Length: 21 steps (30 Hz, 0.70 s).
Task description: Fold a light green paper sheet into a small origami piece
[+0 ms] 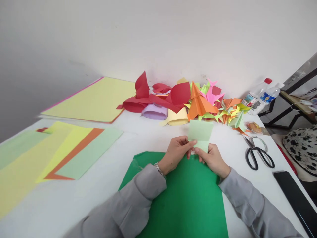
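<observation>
A small sheet of pale green paper (201,129) with a crease across it stands up between my hands. My left hand (176,152), with a metal watch at its wrist, pinches the paper's lower left side. On the lower right, my right hand (213,160) grips the same sheet between thumb and fingers. Both thumbs are close together near its bottom edge. Beneath my hands and forearms lies a large dark green sheet (188,198) on the white table. The fingers behind the paper are partly hidden.
Folded paper shapes, among them an orange one (198,104), and red curled paper (180,96) are heaped along the wall. Black-handled scissors (259,155), a tape roll (260,144), two bottles (257,96) and a black flat object (294,198) are right. Coloured sheets (89,155) lie left, near a yellow stack (91,99).
</observation>
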Available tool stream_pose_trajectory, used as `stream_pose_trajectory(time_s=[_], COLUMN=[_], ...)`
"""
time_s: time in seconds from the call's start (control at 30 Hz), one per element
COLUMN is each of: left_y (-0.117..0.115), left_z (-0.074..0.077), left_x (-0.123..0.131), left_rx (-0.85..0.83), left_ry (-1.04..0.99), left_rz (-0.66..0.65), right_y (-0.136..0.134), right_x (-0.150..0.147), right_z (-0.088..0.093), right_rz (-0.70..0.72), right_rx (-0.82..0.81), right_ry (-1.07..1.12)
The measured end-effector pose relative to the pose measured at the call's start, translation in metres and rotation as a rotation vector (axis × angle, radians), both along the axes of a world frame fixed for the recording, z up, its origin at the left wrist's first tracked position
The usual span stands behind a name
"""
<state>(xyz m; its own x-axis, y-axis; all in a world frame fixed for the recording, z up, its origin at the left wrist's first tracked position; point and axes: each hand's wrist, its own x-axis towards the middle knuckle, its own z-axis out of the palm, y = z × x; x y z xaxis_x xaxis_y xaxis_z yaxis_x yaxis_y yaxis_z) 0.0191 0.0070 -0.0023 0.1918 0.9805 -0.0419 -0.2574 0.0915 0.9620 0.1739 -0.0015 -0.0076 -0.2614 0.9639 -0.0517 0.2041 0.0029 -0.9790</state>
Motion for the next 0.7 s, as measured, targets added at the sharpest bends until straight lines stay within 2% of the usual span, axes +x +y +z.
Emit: stream_pose_trajectory(time_s=[0.1, 0.37, 0.7], left_y=[0.0002, -0.0002, 0.0041], left_z=[0.0005, -0.0021, -0.0044], left_x=[0.0004, 0.0029, 0.0026], left_rx=[-0.01, -0.058, -0.047], left_ry=[-0.011, -0.008, -0.017], left_rz=[-0.064, 0.035, 0.098], right_y=[0.0003, 0.0018, 0.0043], right_x=[-0.0008, -0.0046, 0.001], right_z=[0.002, 0.0095, 0.0008], right_rz=[0.003, 0.024, 0.049], right_rx=[0.002, -0.019, -0.113], right_ry=[0.024, 0.093, 0.074])
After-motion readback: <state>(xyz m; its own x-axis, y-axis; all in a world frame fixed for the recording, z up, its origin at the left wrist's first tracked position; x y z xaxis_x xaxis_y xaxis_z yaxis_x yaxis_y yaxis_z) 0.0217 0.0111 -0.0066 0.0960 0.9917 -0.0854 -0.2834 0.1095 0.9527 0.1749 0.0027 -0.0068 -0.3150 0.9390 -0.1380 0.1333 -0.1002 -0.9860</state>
